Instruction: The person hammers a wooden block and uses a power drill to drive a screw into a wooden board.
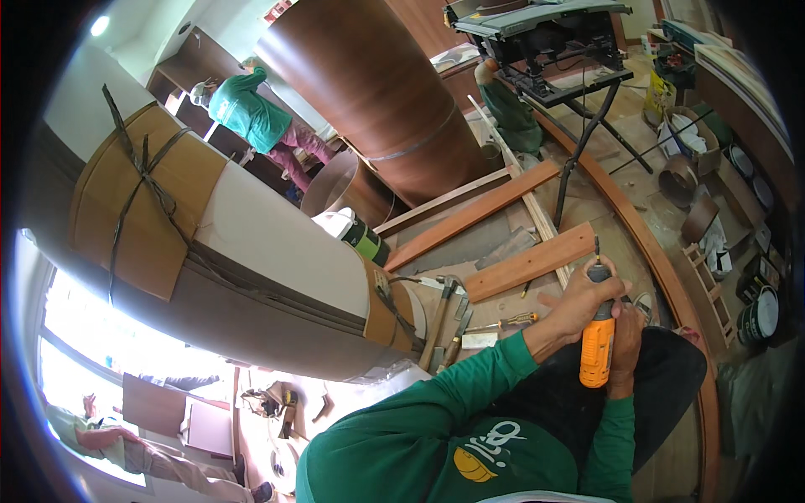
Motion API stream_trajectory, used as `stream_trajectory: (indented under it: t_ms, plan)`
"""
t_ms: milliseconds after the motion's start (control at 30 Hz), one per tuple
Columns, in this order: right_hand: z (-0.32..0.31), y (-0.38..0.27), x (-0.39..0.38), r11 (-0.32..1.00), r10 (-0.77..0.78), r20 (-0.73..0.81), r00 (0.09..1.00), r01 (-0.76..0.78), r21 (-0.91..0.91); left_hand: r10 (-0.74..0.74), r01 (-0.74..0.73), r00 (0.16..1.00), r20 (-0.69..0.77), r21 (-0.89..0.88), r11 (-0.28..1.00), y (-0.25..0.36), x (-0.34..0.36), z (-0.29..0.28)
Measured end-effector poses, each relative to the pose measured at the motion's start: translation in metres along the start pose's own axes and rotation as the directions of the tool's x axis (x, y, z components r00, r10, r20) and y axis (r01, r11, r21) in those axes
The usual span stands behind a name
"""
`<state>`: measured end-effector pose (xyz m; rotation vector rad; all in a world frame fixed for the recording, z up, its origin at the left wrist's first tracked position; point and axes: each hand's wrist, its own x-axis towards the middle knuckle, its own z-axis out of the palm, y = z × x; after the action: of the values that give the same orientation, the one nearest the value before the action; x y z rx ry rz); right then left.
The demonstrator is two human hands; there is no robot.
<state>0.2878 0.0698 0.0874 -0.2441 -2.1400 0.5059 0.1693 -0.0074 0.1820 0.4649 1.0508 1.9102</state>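
Observation:
An orange and grey power drill (pixel 596 352) is held in front of my lap, its thin bit pointing away from me. My left hand (pixel 579 303) is wrapped around the drill's dark front end near the chuck. My right hand (pixel 625 339) is closed on the drill's right side, its fingers partly hidden behind the body. Just beyond the bit lies a reddish-brown wooden board (pixel 528 261), resting across a pale wooden strip. A screwdriver (pixel 518 320) with an orange and black handle lies on the floor left of my left hand.
A hammer (pixel 440 318) lies beside a large wrapped roll (pixel 277 277). A tall brown cylinder (pixel 377 92) and a table saw (pixel 545 42) stand farther off. A long curved wooden strip (pixel 646 235) runs along my right, with paint buckets (pixel 759 314) beyond. Two other people work at left.

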Motion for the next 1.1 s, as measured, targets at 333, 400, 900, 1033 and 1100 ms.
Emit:
stream_trajectory:
  t_ms: [333,400,900,1033,1100]
  plan:
    - [0.001,0.000,-0.001,1.000,0.016,0.037,0.999,-0.016,0.002,0.015,-0.015,1.000,0.003,-0.021,1.000,-0.001,-0.001,-0.003]
    - [0.000,0.001,-0.001,1.000,0.021,0.060,0.998,-0.022,0.012,0.023,-0.023,1.000,0.003,-0.018,1.000,-0.002,0.000,-0.005]
    - [0.010,0.009,-0.010,0.998,0.059,0.083,0.995,-0.061,0.019,0.014,-0.014,1.000,-0.023,-0.009,1.000,-0.004,0.002,-0.008]
    - [0.014,0.011,-0.012,1.000,0.005,0.075,0.997,-0.005,-0.007,-0.013,0.013,1.000,0.001,0.009,1.000,-0.004,0.001,-0.019]
    - [0.010,0.007,-0.014,0.997,0.071,0.112,0.991,-0.071,-0.008,0.017,-0.011,0.997,-0.076,0.089,0.996,-0.002,-0.007,-0.012]
